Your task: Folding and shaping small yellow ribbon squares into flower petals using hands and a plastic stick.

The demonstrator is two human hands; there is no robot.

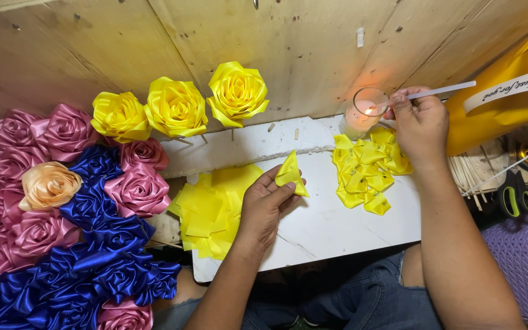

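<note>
My left hand [265, 205] pinches a folded yellow ribbon petal [290, 174] over the white foam board [325, 226]. My right hand [420, 122] holds a thin white stick [444, 91], with its tip at the flame of a lit candle in a glass [362, 116]. A pile of folded yellow petals [365, 171] lies just below my right hand. A stack of flat yellow ribbon squares [212, 211] lies left of my left hand.
Three yellow ribbon roses [178, 107] stand on sticks along the board's far edge. Pink, blue and peach ribbon roses [62, 201] fill the left side. At right are a yellow ribbon roll [502, 104], wooden sticks [469, 168], scissors [514, 195] and a purple basket [527, 263].
</note>
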